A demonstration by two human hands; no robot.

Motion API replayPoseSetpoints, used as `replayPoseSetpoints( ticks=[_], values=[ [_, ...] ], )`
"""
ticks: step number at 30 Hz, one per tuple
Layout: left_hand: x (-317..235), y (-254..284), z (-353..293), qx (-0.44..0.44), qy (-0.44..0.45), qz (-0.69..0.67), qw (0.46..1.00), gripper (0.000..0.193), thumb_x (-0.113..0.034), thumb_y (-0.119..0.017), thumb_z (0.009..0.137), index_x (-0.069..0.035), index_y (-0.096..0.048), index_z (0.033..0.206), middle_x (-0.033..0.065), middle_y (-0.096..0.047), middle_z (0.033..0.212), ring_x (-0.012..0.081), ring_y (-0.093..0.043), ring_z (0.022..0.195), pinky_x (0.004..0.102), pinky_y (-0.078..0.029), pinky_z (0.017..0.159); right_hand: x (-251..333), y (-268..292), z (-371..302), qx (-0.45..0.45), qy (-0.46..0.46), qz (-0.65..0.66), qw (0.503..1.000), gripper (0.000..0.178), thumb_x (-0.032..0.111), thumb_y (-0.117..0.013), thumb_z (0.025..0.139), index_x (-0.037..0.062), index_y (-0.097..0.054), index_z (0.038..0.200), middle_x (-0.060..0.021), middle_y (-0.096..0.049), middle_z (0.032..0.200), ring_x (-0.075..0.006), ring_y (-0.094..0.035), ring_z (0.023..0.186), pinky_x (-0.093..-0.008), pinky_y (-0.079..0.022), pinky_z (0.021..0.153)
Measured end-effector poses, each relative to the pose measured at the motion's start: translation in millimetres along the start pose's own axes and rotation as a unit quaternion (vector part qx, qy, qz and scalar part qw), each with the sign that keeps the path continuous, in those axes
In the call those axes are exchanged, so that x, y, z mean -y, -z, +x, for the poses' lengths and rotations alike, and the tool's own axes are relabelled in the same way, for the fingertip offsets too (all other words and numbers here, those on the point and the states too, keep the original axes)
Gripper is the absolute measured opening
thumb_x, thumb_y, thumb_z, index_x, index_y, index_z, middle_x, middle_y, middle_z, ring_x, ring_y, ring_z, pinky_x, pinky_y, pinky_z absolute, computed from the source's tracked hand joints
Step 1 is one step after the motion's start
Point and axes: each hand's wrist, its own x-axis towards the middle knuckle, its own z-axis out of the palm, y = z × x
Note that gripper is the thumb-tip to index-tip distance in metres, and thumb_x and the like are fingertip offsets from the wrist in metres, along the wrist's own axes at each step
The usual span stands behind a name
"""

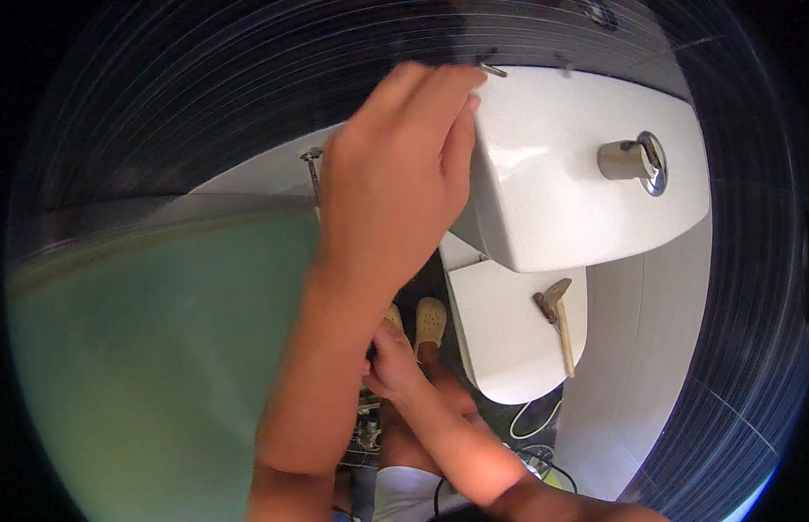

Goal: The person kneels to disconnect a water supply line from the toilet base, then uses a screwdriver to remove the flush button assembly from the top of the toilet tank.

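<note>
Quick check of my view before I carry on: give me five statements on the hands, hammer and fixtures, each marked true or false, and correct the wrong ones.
1. The right hand is lower in the picture than the left hand. True.
2. The hammer lies on the white lid. True.
3. The left hand grips the hammer. False: its fingers are at the upper left corner of the white upper fixture, by a small metal pin.
4. The chrome knob is on the right-hand part of the upper fixture. True.
5. The shoes are solid black. False: they are tan, with holes showing on top.
</note>
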Motion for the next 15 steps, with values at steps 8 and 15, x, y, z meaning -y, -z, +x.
replayPoseSetpoints(
  ticks=[8, 15],
  values=[
    [-40.3, -4.9, 29.5, 0.14, -0.048, 0.252, 0.956, 0.025, -0.002, -0.06, 0.084, -0.002, -0.07, 0.107, 0.0189, -0.068, 0.097, 0.0372, -0.073, 0.079, 0.0435, -0.06, 0.069, -1.9, -8.4, -2.1, -0.017, 0.012, -0.015, 1.0, 0.036, 0.038, -0.052, 0.105, 0.0053, -0.058, 0.118, -0.0031, -0.053, 0.078, -0.0082, -0.041, 0.053, -0.0222, -0.03, 0.048],
    [-50.8, -14.8, 41.4, 0.166, -0.073, 0.304, 0.935, 0.01, -0.004, -0.058, 0.089, -0.002, -0.065, 0.096, 0.0177, -0.067, 0.099, 0.0354, -0.073, 0.08, 0.0431, -0.059, 0.07, 0.0, -6.9, -1.7, 0.018, 0.009, -0.018, 1.0, 0.036, 0.037, -0.052, 0.106, 0.0048, -0.058, 0.119, -0.0029, -0.053, 0.077, -0.008, -0.042, 0.053, -0.0226, -0.03, 0.047]
  ],
)
